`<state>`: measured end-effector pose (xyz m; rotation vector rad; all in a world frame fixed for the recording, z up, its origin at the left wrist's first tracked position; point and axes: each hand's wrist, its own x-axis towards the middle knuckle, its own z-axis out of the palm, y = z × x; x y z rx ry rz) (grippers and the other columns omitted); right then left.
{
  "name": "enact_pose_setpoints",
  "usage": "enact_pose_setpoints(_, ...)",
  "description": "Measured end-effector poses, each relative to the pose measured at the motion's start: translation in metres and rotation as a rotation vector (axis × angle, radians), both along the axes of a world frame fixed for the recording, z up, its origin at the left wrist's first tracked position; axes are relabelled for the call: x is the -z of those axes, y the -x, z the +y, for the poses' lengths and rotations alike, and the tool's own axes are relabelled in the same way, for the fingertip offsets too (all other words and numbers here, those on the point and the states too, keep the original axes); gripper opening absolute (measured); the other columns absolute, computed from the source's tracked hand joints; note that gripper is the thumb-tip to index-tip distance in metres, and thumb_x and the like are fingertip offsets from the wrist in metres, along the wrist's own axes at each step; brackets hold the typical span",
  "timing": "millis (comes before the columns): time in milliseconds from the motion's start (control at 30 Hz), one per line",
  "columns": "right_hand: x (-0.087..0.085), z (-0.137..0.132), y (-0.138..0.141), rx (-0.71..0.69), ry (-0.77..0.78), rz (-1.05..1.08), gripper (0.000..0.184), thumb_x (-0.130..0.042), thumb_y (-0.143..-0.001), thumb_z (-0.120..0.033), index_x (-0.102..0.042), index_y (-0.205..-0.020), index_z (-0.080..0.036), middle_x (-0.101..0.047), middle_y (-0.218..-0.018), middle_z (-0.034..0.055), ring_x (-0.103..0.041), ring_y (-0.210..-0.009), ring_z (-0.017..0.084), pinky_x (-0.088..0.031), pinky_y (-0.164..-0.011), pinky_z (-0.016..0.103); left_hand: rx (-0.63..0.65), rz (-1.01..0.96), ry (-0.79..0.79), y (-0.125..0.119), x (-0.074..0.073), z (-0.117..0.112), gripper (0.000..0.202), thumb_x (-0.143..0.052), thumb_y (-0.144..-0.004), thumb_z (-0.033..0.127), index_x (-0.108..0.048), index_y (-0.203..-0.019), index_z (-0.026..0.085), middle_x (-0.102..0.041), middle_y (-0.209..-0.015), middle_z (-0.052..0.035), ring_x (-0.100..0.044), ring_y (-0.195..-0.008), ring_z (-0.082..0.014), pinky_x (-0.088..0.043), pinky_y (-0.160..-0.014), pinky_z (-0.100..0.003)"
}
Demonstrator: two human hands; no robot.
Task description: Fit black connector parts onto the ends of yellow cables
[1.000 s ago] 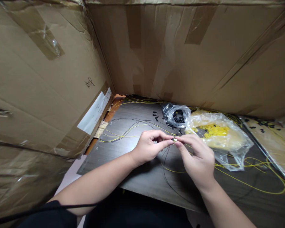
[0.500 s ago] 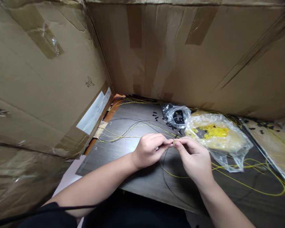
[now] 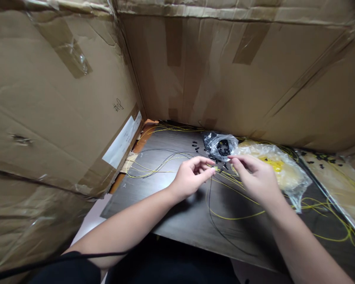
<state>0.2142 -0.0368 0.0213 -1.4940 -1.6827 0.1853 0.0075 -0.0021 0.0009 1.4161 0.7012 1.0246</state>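
My left hand (image 3: pixel 193 173) is closed, with thumb and fingers pinching a small yellowish piece (image 3: pixel 215 168) from which thin wires seem to run. A black wire (image 3: pixel 212 215) curves down from near these fingertips, and a yellow wire (image 3: pixel 233 218) loops beneath my right hand. My right hand (image 3: pixel 256 173) is apart from the left, its thumb and forefinger pinched together; anything between them is too small to make out. Just beyond the fingertips lies a clear bag of black parts (image 3: pixel 223 148), with loose black pieces (image 3: pixel 196 146) beside it.
A clear bag of yellow parts (image 3: pixel 275 163) lies partly behind my right hand. More yellow wires (image 3: pixel 334 236) coil at the right and others (image 3: pixel 148 171) at the left. Tall cardboard walls (image 3: pixel 207 75) enclose the grey board (image 3: pixel 171 221). A flat panel (image 3: pixel 340 189) with black bits is at the right.
My right hand has come away from the left and moved right, so the fingertips are now apart. My left hand keeps the yellowish piece. The view has shifted slightly.
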Motion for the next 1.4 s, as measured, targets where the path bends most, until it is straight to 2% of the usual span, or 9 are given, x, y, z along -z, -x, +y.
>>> enact_pose_setpoints(100, 0.001, 0.043, -0.024, 0.001, 0.161, -0.266, 0.022, -0.059, -0.093, -0.031, -0.076, -0.103, -0.022, -0.076, -0.098, 0.0053, -0.07, -0.085, 0.021, -0.052, -0.077, 0.032, 0.076, -0.041, 0.105, 0.0, 0.001, 0.006, 0.035, -0.072, -0.083, 0.036, -0.07, -0.109, 0.012, -0.072, -0.085, -0.008, -0.057, -0.061, -0.008, -0.044, -0.051, -0.019)
enact_pose_setpoints(200, 0.014, 0.087, -0.038, 0.002, 0.367, -0.559, 0.026, -0.054, -0.095, -0.024, -0.075, -0.11, -0.021, -0.075, -0.105, 0.0072, -0.07, -0.09, 0.021, -0.051, -0.08, 0.03, 0.108, -0.056, 0.169, 0.001, 0.004, 0.011, 0.036, -0.075, -0.08, 0.038, -0.071, -0.103, 0.011, -0.072, -0.084, -0.0071, -0.053, -0.057, -0.0064, -0.04, -0.048, -0.018)
enact_pose_setpoints(267, 0.024, 0.108, -0.04, -0.018, 0.414, -0.643, 0.024, -0.058, -0.092, -0.02, -0.076, -0.106, -0.018, -0.075, -0.104, 0.01, -0.07, -0.092, 0.023, -0.05, -0.08, 0.03, 0.117, -0.08, 0.221, 0.001, 0.005, 0.014, 0.038, -0.077, -0.077, 0.039, -0.071, -0.101, 0.011, -0.071, -0.081, -0.0055, -0.051, -0.054, -0.0054, -0.039, -0.047, -0.018)
enact_pose_setpoints(367, 0.037, 0.124, -0.038, -0.024, 0.431, -0.703, 0.019, -0.064, -0.087, -0.02, -0.077, -0.099, -0.014, -0.074, -0.1, 0.0137, -0.068, -0.093, 0.026, -0.049, -0.078, 0.03, 0.125, -0.118, 0.291, 0.002, 0.005, 0.018, 0.041, -0.08, -0.072, 0.04, -0.07, -0.099, 0.011, -0.07, -0.078, -0.0039, -0.049, -0.052, -0.0048, -0.037, -0.047, -0.018)
enact_pose_setpoints(667, 0.044, 0.123, -0.041, 0.058, 0.387, -0.677, 0.018, -0.061, -0.09, -0.026, -0.075, -0.097, -0.018, -0.074, -0.096, 0.0097, -0.068, -0.089, 0.024, -0.045, -0.071, 0.028, 0.175, -0.119, 0.363, 0.003, 0.003, 0.02, 0.044, -0.083, -0.069, 0.041, -0.07, -0.098, 0.01, -0.069, -0.078, -0.0034, -0.047, -0.051, -0.0036, -0.032, -0.047, -0.019)
enact_pose_setpoints(900, 0.041, 0.116, -0.046, 0.128, 0.285, -0.541, 0.022, -0.056, -0.095, -0.025, -0.07, -0.11, -0.017, -0.074, -0.103, 0.0099, -0.068, -0.095, 0.023, -0.047, -0.081, 0.03, 0.242, -0.104, 0.366, 0.002, 0.008, 0.02, 0.043, -0.083, -0.069, 0.04, -0.07, -0.097, 0.011, -0.069, -0.077, -0.0036, -0.046, -0.05, -0.0038, -0.034, -0.047, -0.019)
enact_pose_setpoints(1033, 0.044, 0.119, -0.048, 0.101, 0.307, -0.492, 0.022, -0.057, -0.094, -0.022, -0.073, -0.108, -0.017, -0.075, -0.105, 0.009, -0.07, -0.096, 0.021, -0.048, -0.082, 0.028, 0.243, -0.074, 0.373, 0.001, 0.009, 0.02, 0.044, -0.083, -0.069, 0.041, -0.07, -0.098, 0.011, -0.07, -0.077, -0.0038, -0.045, -0.05, -0.0037, -0.034, -0.047, -0.019)
enact_pose_setpoints(1300, 0.052, 0.125, -0.049, 0.134, 0.397, -0.513, 0.024, -0.058, -0.093, -0.031, -0.076, -0.103, -0.018, -0.076, -0.098, 0.0093, -0.069, -0.091, 0.023, -0.049, -0.078, 0.029, 0.235, -0.071, 0.384, 0.002, 0.011, 0.023, 0.043, -0.083, -0.07, 0.041, -0.07, -0.098, 0.011, -0.07, -0.077, -0.0029, -0.044, -0.048, -0.0031, -0.033, -0.046, -0.019)
enact_pose_setpoints(1400, 0.051, 0.129, -0.05, 0.149, 0.435, -0.575, 0.026, -0.055, -0.091, -0.022, -0.076, -0.107, -0.017, -0.075, -0.102, 0.0118, -0.069, -0.096, 0.024, -0.049, -0.078, 0.029, 0.242, -0.081, 0.392, 0.001, 0.012, 0.023, 0.042, -0.083, -0.07, 0.04, -0.07, -0.098, 0.011, -0.07, -0.076, -0.0031, -0.044, -0.048, -0.0031, -0.033, -0.045, -0.019)
